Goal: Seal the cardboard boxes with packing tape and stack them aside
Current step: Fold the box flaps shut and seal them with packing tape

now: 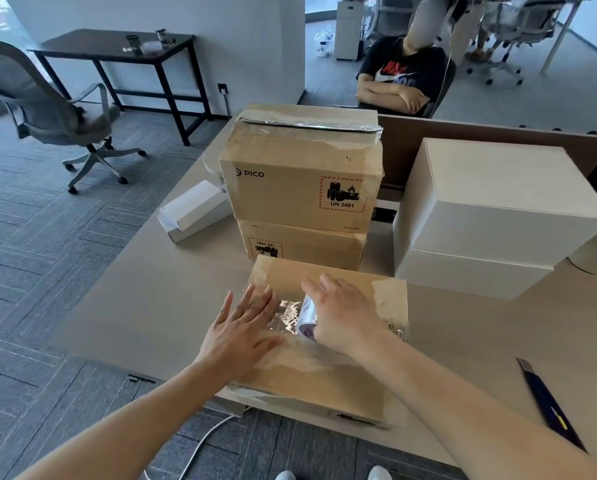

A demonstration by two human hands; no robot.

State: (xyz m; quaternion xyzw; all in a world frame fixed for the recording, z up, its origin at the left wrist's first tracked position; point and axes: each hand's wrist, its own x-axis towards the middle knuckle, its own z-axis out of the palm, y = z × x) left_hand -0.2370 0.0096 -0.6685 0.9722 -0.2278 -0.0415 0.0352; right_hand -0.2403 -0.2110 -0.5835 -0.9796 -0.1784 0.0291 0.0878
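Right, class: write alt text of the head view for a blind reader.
A person tapes a brown cardboard box on a beige table: the left hand presses on clear tape, the right hand grips the white tape roll. Behind stand two stacked brown boxes; a blue utility knife lies at right.

Grey office chair beside a black table; seemingly a utility knife on the desk.

Tabletop: cardboard box at front edge, two-box cardboard stack just behind it, small white box left, white box stack right, utility knife near right.
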